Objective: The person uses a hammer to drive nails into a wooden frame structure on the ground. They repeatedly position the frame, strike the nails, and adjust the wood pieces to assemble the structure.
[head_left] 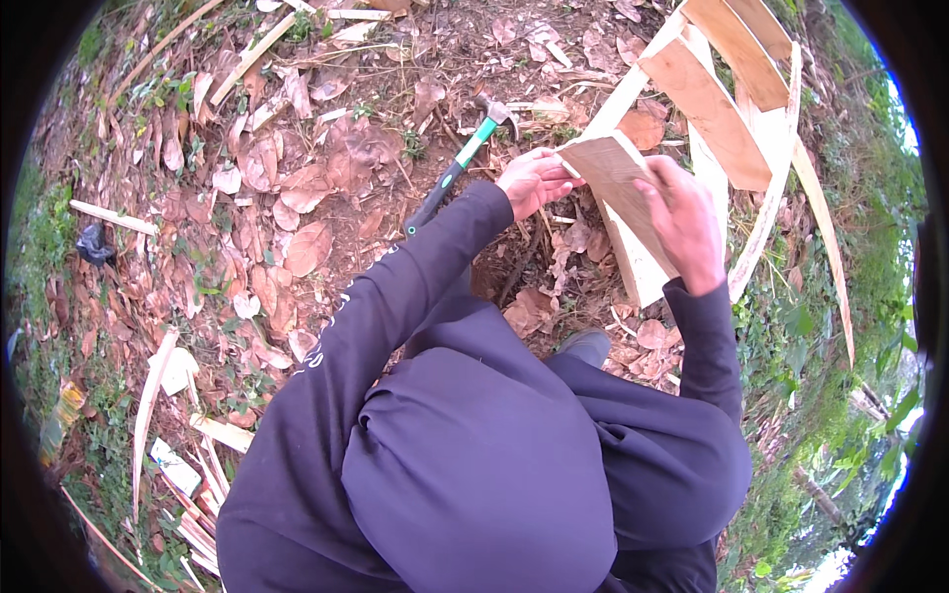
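A short wooden board (615,176) lies tilted across the near end of a pale wooden frame (633,259). My right hand (687,222) is closed around the board's right edge, thumb on top. At its left end, my left hand (540,182) is turned partly palm up, with fingertips closed at the board's corner; whether they hold anything small there I cannot make out. Just left of that hand, a claw hammer (467,156) with a green and black handle lies on the ground, its head pointing away from me.
Farther along the frame sit several wider slats (707,111). A long thin strip (822,247) leans out at its right. Dry leaves (308,247) cover the soil, wood offcuts (198,494) lie at lower left, and a black crumpled item (94,244) lies far left. Green plants border the right.
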The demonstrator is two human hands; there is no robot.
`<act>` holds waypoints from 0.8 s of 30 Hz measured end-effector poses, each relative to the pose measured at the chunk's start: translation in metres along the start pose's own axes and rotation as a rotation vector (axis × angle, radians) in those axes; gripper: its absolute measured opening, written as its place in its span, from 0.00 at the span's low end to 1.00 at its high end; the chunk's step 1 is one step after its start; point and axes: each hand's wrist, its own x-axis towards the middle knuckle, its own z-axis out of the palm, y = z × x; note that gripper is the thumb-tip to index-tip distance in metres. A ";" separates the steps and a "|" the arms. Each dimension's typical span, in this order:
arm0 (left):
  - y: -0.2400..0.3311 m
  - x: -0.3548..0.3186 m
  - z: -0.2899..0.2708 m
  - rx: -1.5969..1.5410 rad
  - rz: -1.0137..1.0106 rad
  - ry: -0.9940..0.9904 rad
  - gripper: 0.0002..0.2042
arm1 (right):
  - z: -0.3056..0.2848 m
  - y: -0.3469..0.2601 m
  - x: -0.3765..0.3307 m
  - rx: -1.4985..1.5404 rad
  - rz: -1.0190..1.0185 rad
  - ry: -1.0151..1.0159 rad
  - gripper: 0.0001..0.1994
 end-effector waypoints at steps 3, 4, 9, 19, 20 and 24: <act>0.006 0.000 0.014 -0.246 -0.087 -0.172 0.10 | -0.040 -0.014 0.004 -0.040 0.045 0.063 0.09; 0.008 -0.002 0.029 -0.300 -0.100 -0.198 0.13 | -0.054 -0.011 0.002 -0.025 0.087 0.102 0.10; 0.025 -0.017 0.089 -0.310 -0.026 -0.350 0.24 | -0.114 -0.004 -0.001 0.264 0.185 0.176 0.10; 0.018 0.020 0.120 -0.128 -0.114 -0.288 0.18 | -0.120 -0.013 -0.007 0.090 0.227 0.217 0.11; 0.021 0.020 0.119 -0.112 -0.104 -0.254 0.19 | -0.114 -0.012 -0.006 0.081 0.174 0.197 0.11; 0.032 0.029 0.122 -0.211 -0.164 -0.229 0.24 | -0.099 -0.021 -0.001 0.147 0.107 0.096 0.11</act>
